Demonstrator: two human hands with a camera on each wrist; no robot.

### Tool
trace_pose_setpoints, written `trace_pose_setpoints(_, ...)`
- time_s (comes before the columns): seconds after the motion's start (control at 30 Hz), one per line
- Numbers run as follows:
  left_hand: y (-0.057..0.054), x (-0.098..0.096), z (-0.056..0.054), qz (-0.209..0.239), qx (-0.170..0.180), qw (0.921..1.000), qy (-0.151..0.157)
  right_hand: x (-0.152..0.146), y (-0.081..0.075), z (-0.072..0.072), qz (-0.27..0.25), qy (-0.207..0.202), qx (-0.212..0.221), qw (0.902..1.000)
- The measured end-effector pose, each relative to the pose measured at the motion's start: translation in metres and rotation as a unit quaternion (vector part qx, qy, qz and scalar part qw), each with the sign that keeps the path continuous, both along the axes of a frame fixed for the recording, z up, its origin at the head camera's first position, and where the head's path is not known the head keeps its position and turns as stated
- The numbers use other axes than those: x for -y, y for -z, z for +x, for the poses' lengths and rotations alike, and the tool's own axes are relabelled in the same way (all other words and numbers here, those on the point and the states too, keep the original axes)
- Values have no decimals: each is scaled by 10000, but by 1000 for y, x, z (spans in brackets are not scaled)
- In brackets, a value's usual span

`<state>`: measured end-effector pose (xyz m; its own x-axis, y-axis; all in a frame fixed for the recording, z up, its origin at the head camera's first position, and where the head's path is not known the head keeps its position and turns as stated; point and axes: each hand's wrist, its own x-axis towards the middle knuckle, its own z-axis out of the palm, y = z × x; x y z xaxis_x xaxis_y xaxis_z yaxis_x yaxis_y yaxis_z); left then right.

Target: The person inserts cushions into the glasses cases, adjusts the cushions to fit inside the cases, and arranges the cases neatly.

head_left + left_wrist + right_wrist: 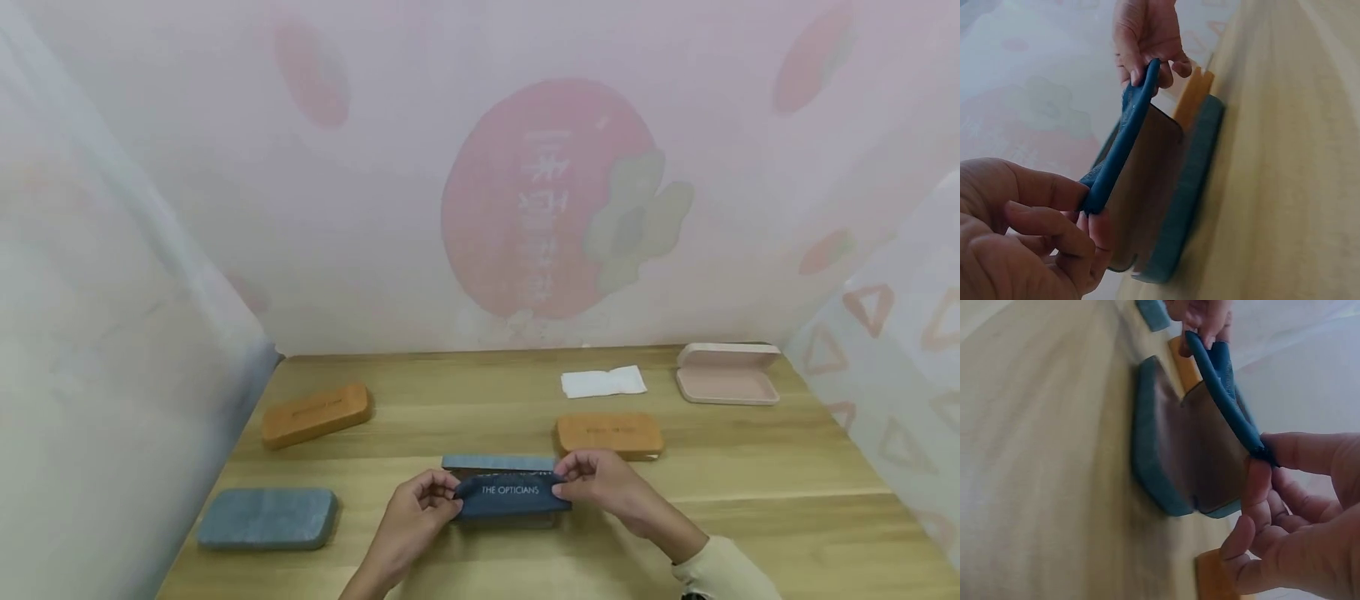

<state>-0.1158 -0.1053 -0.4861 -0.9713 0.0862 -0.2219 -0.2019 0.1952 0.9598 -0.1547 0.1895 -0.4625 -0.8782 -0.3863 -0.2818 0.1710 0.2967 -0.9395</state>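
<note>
The cloth [513,502] is dark blue with white letters. The case near it [498,462] is grey-blue outside, brown inside. The closed case [266,518] is grey-blue too. The left orange case [317,415] and right orange case [610,433] have darker letters. The strip [603,382] is white, the far case [727,386] pale pink. The table [780,467] is yellow-brown with wood lines.

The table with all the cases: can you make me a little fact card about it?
Left hand: pinches one end of the blue cloth
Right hand: pinches its other end
Words on it: THE OPTICIANS
Open: blue case beneath the cloth; pink case, far right
Orange: left orange case; right orange case
Closed: grey-blue case, near left
White strip: flat, left of pink case
</note>
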Motion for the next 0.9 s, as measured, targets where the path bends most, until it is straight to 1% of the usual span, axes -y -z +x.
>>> trace_pose_setpoints(0.07,4,0,0,-39,-68,9999,77,-1,4,1,61,18,0,10000)
trace_pose_setpoints(0.17,7,1,-2,-64,-57,9999,110,0,8,1,153,-6,-29,9999)
trace_pose_setpoints(0.27,11,2,-6,-69,-71,9999,18,3,14,1,207,41,-96,9997)
trace_pose_setpoints(0.43,15,2,-10,-115,-201,9994,-258,12,30,0,356,271,-309,9985)
trace_pose_setpoints(0.53,16,2,-9,-226,-259,9986,-392,16,38,2,494,415,-386,9972)
trace_pose_setpoints(0.63,16,2,-6,-380,-275,9979,-441,18,43,5,577,593,-380,9958)
trace_pose_setpoints(0.73,15,0,-4,-520,-285,9973,-439,20,46,9,609,743,-323,9949)
trace_pose_setpoints(0.9,14,-4,-3,-771,-303,9958,-383,21,45,15,717,892,-326,9929)
